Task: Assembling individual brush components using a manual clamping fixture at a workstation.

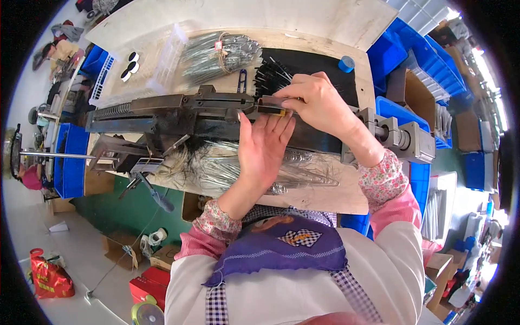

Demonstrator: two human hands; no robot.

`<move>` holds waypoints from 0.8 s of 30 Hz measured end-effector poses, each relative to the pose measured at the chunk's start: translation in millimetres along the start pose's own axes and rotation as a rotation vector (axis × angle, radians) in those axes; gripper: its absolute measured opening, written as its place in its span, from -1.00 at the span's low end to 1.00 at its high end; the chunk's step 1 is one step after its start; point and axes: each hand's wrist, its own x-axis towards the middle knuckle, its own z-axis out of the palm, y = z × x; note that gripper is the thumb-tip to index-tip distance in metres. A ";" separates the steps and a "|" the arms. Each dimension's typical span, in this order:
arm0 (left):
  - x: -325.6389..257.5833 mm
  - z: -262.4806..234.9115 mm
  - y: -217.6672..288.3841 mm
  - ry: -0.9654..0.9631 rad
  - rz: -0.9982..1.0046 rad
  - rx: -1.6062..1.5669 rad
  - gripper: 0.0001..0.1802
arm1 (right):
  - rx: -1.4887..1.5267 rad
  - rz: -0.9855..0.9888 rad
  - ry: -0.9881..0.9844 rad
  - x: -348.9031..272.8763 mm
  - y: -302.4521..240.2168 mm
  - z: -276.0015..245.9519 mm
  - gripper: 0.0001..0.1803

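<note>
A long dark metal bench machine [211, 111] with a coil spring at its left end lies across the table. At the middle of its top, my right hand [317, 100] is closed, thumb and fingers pinched on a small dark block with a yellow lower edge [271, 104]. My left hand [265, 146] lies palm up just in front of the machine, fingers stretched out, their tips close under that block. Whether they touch it cannot be made out. Behind my right hand, a bunch of thin black-tipped rods [273, 73] rests on a black mat [303, 62].
A bundle of thin metal wires [222, 54] lies at the back beside a clear plastic tray [168, 57]. More wires [222, 168] lie in front of the machine. A blue tape roll [346, 64] stands at the back right. Blue bins [390, 46] flank the table, and a metal cylinder unit [398, 135] sits right.
</note>
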 end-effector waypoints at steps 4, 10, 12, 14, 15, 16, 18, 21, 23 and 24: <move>1.9 -0.9 2.4 -0.018 -0.024 -0.030 -0.18 | -0.047 -0.031 0.021 -9.5 5.5 -5.2 -0.85; 15.3 -32.0 6.8 -0.249 -0.093 -0.158 -0.20 | -0.196 -0.138 0.101 -5.0 -8.3 -7.2 -0.84; 10.7 -21.0 10.7 -0.450 -0.149 -0.297 -0.22 | -0.227 -0.229 0.092 -9.8 -17.3 5.9 -0.82; 2.2 -2.2 13.3 -0.100 -0.094 -0.031 -0.21 | -0.148 -0.115 0.118 2.6 1.5 1.5 -0.83; 1.4 -3.1 14.4 -0.104 -0.091 -0.037 -0.21 | -0.055 -0.078 0.100 6.0 8.1 -2.9 -0.84; 0.9 -5.2 17.4 -0.088 -0.071 -0.020 -0.21 | 0.039 -0.042 0.079 8.2 11.1 -6.7 -0.84; -2.4 -3.4 19.9 -0.073 -0.050 -0.010 -0.21 | 0.112 0.013 -0.006 7.2 12.3 -2.9 -0.84; -4.8 3.1 19.6 0.025 -0.041 0.005 -0.23 | 0.127 0.000 -0.050 7.8 10.9 2.5 -0.82; -0.8 0.2 22.1 -0.013 -0.014 0.030 -0.19 | 0.064 -0.089 0.012 11.2 5.9 2.9 -0.80; -0.9 0.3 23.2 -0.012 -0.011 0.026 -0.19 | 0.063 -0.092 0.008 10.6 6.6 3.0 -0.80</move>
